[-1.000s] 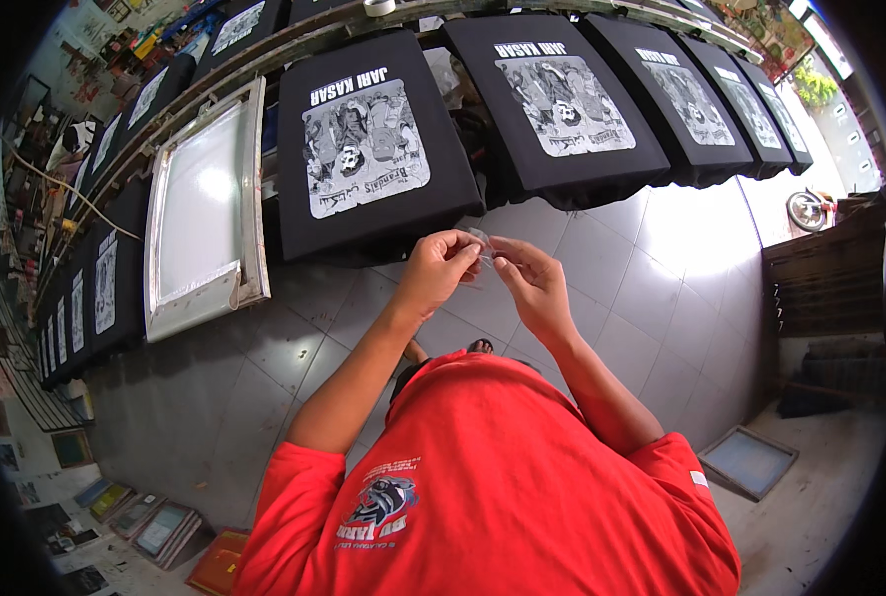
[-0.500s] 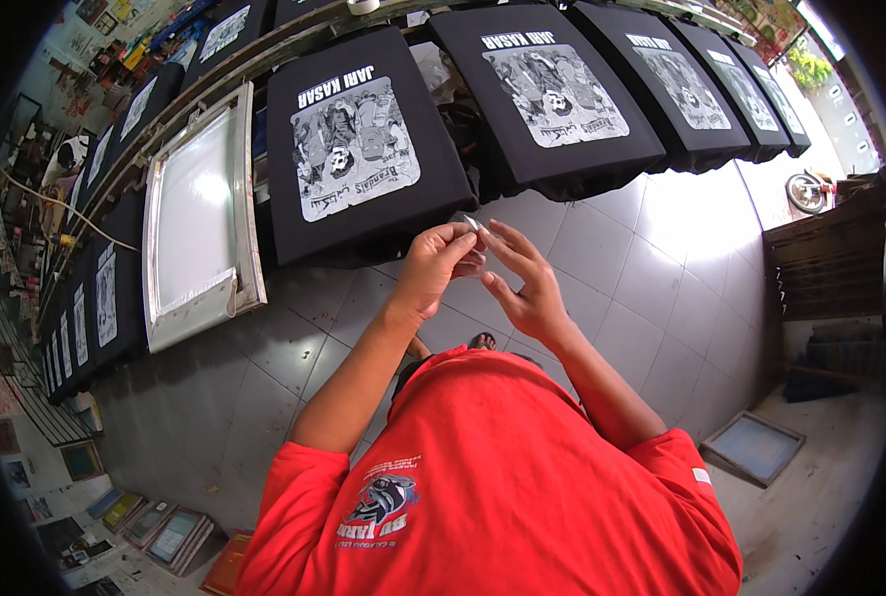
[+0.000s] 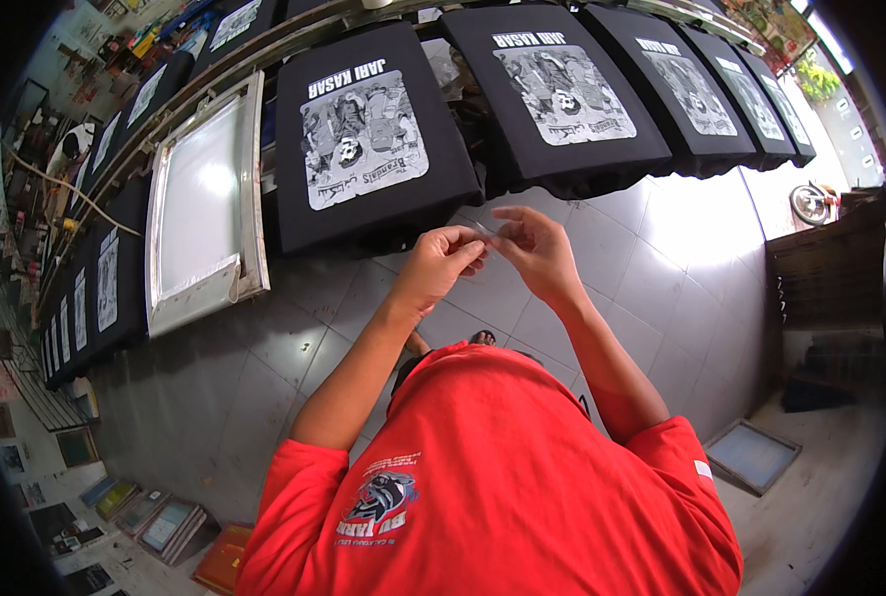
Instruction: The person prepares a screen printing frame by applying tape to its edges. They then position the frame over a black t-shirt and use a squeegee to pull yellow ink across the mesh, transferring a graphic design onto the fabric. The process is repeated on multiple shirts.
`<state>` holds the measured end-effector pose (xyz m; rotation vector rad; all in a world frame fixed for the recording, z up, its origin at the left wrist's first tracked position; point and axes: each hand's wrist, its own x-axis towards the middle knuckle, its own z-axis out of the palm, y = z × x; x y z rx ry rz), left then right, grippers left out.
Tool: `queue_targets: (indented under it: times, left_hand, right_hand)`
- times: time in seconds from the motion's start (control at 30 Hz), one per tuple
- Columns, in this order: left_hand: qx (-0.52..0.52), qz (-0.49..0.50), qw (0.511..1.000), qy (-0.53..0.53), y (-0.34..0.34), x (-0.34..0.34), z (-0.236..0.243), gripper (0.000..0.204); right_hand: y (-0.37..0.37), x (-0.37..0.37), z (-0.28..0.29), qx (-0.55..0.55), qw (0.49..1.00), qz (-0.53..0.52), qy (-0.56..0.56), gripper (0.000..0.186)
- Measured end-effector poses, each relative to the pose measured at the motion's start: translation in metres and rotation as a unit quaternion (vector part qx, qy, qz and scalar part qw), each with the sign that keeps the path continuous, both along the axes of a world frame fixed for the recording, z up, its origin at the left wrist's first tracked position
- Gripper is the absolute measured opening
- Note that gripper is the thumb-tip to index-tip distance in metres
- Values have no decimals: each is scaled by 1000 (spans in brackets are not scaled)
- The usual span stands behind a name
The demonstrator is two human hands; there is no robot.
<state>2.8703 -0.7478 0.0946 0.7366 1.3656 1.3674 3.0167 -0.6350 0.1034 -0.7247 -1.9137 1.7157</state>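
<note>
Just in front of the nearest black shirt board [image 3: 383,129], which bears a white and grey upside-down print, my two hands meet over a small clear piece, apparently thin plastic [image 3: 481,230]. My left hand [image 3: 438,266] pinches it, fingers curled. My right hand [image 3: 542,260] has its thumb tip on the piece, the index finger raised and the other fingers bent; exactly what grips behind the thumb is hidden. The piece is too small and see-through to make out clearly.
More printed black shirts [image 3: 562,149] lie on boards along a rail. A screen frame [image 3: 200,199] rests at left among them. Tiled floor [image 3: 622,318] lies below, with stacked frames [image 3: 165,526] lower left, another frame [image 3: 751,457] at right, and a motorbike wheel [image 3: 809,204] by the doorway.
My right hand's fingers spread half a second ago and have since risen a little, with the index lifted and the thumb back at the clear piece. My left hand keeps its pinch.
</note>
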Motion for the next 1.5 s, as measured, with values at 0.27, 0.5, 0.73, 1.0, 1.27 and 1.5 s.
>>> queue_targets:
  times: [0.27,0.5,0.73,1.0,1.27,1.5]
  left_hand:
    - [-18,-5,999,-39,-34,-6,-22,20]
    - [-44,-8,994,-99,-97,-40,-28,16]
    - [-64,48,992,-95,-151,-110,-45,9]
    - [-111,-30,986,125,-184,-237,-30,14]
    - [-153,-118,953,233,-166,-327,-26,18]
    - [-144,-188,919,316,-133,-369,-32,17]
  right_hand:
    - [-26,-11,-12,7,1000,12,7,32]
    - [-37,-44,-21,-11,1000,10,7,27]
    - [-103,-99,-43,-119,989,-75,52,26]
    - [-200,-182,-76,-263,943,-188,80,32]
    - [-227,-264,-105,-358,888,-259,125,30]
    - [-236,-289,-117,-376,885,-255,104,24]
